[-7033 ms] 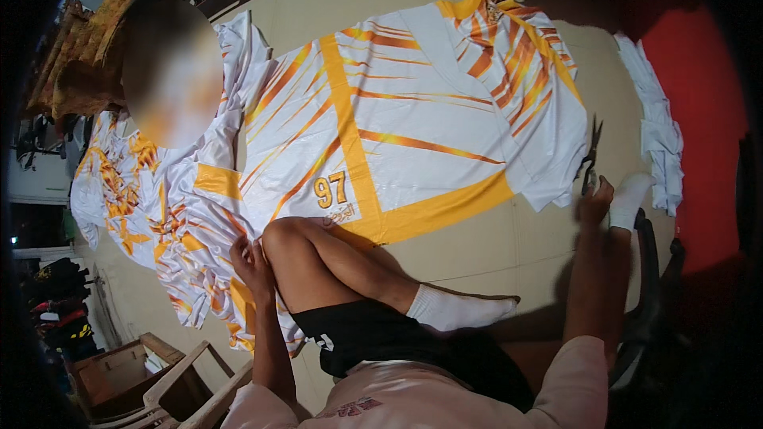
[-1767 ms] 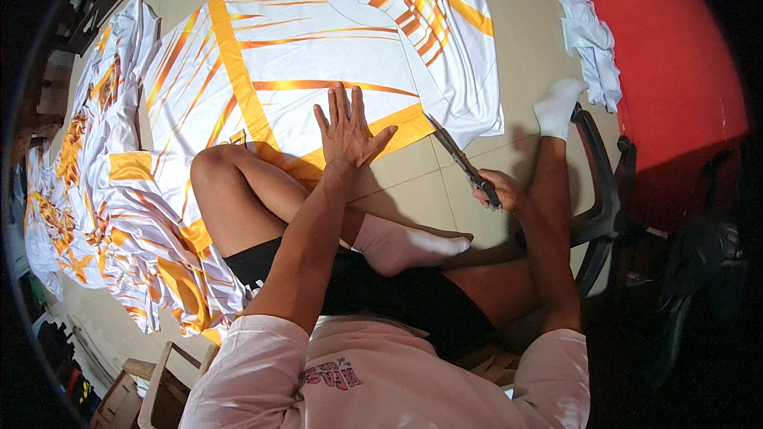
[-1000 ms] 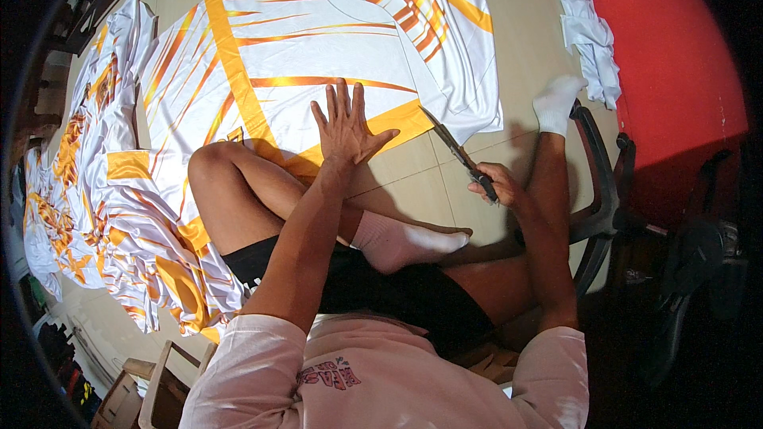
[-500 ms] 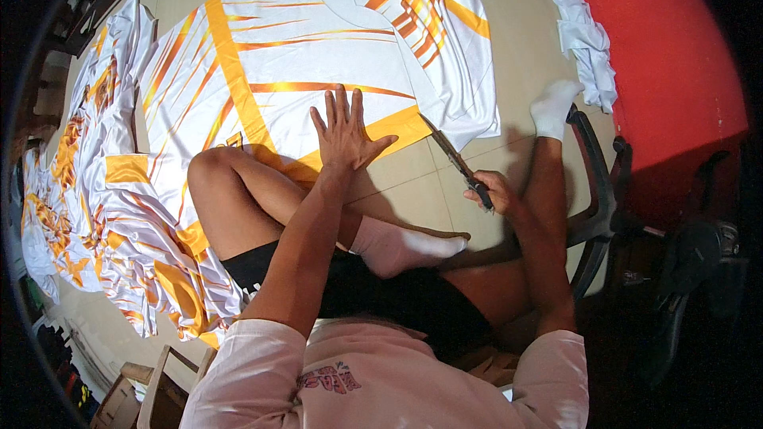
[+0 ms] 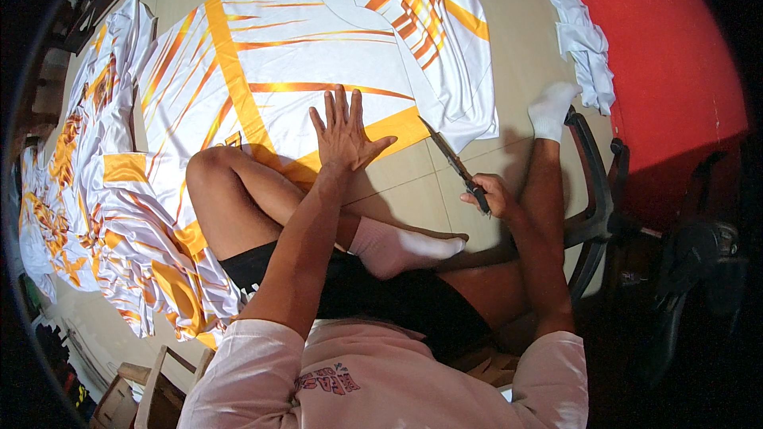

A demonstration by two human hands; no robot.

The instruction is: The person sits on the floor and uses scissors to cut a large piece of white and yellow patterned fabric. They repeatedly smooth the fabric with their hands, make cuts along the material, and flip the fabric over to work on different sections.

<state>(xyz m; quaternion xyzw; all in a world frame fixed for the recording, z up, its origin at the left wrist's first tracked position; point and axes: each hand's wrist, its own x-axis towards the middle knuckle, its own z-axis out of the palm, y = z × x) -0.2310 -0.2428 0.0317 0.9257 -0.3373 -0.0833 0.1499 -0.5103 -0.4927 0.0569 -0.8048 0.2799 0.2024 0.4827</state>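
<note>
White cloth printed with orange and yellow streaks [image 5: 318, 59] lies spread on the tiled floor in front of me. My left hand [image 5: 343, 131] rests flat on it, fingers spread, beside its yellow border band [image 5: 393, 129]. My right hand [image 5: 494, 195] is closed around the dark handles of a pair of scissors [image 5: 453, 160]. Their blades point up and left, with the tip by the right end of the yellow band; whether the tip touches the cloth I cannot tell. A looser piece of the same printed cloth [image 5: 461, 71] lies folded and wrinkled at the far right of the spread piece.
Rumpled printed cloth [image 5: 159, 270] is heaped along my left. White cloth [image 5: 584, 40] lies by a red surface [image 5: 660, 56] at the right. A black chair base [image 5: 600, 199] stands close to my right leg. Wooden furniture [image 5: 151, 389] is at the lower left.
Almost nothing differs. The scissors have shifted very slightly, while my left hand stays flat in the same place on the cloth.
</note>
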